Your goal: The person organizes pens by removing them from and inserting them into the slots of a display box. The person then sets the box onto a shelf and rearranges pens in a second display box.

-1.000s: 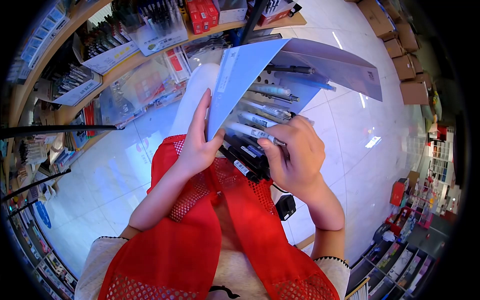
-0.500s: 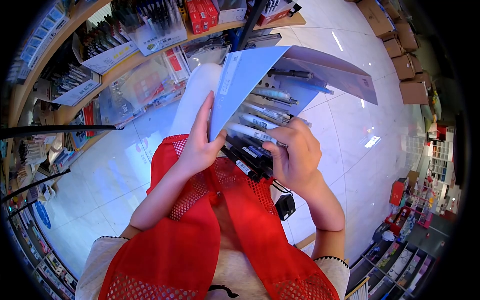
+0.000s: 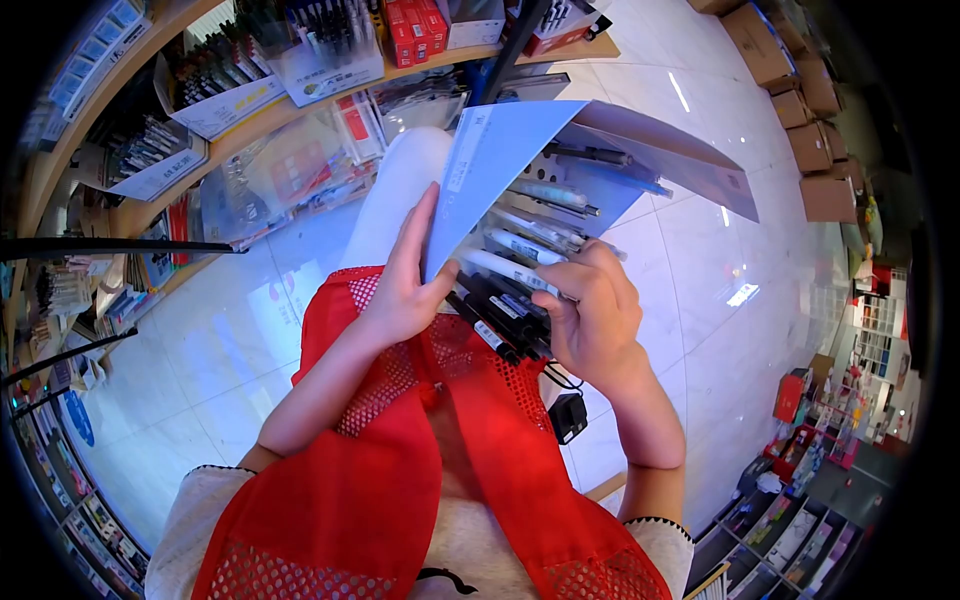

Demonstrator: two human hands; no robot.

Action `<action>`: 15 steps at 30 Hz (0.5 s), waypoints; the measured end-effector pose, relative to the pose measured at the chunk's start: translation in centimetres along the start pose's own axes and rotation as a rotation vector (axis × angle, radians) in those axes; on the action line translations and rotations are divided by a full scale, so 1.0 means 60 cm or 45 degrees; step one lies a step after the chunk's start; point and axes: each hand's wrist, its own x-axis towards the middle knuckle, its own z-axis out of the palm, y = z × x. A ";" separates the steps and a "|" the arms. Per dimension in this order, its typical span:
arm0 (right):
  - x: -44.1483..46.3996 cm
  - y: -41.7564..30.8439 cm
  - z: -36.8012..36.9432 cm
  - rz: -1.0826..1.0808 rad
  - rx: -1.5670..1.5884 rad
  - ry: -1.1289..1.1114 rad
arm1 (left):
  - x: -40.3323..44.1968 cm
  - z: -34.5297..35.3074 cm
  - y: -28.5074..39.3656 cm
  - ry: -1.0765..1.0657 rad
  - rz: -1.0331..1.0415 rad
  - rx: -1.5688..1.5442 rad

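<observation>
While above glossy tiles near shelves, pinches: left hand on box, right hand on pen.

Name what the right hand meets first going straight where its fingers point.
The right hand would likely meet the white pens in the blue box; its fingertips seem to touch one, though depth is unclear.

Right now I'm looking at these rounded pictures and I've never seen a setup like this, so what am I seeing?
There's no machine, just two bare hands. Every picture comes from one camera worn on the person's head, looking forward and down. The left hand holds a tilted, open pale blue box containing pens. The right hand touches the end of a white pen; how firmly it grips, I can't tell. Black pens lie beside it, nearer the red vest. Upper left, a wooden shelf holds more pens.
</observation>
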 end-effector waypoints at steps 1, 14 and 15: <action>0.005 -0.003 -0.002 0.017 -0.014 -0.020 | -0.001 0.002 -0.001 0.009 -0.001 -0.009; 0.031 -0.012 -0.002 0.155 -0.029 -0.180 | -0.006 -0.004 -0.008 0.077 -0.125 0.037; 0.031 -0.010 -0.003 0.166 -0.002 -0.188 | -0.005 -0.002 -0.006 0.057 -0.150 -0.023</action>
